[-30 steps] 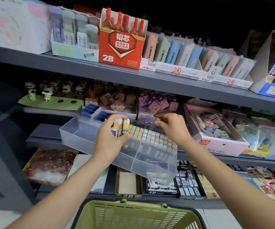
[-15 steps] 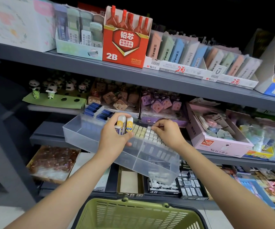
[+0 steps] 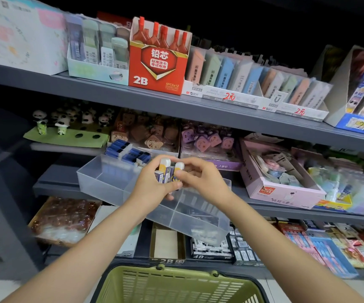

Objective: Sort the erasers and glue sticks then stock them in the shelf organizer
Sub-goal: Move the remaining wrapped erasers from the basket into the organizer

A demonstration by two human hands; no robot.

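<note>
**Two hands meet over a bundle of glue sticks at a stationery shelf**

A small bundle of glue sticks [image 3: 168,173], white-capped with purple and yellow labels, stands upright in the person's left hand [image 3: 154,189], whose fingers and thumb curl round the tubes. The right hand [image 3: 200,179] comes in from the other side, and its fingertips pinch the white cap of the rightmost stick. Both hands hover above a clear plastic shelf organizer [image 3: 102,178], which sits tilted on the middle shelf [image 3: 54,186], its front edge jutting out past the shelf lip. The organizer is divided into compartments; the left one shows its bare bottom, and the hands hide much of the rest. At its back left corner lie blue-sleeved erasers [image 3: 130,153].

Behind the organizer stand trays of brown and purple novelty erasers, with small panda figures on a green card further left. A pink open box [image 3: 286,193] sits to the right. On the upper shelf a red box marked 2B [image 3: 154,71] stands between pastel packs. Low in the foreground is the rim of a green shopping basket [image 3: 176,285].
</note>
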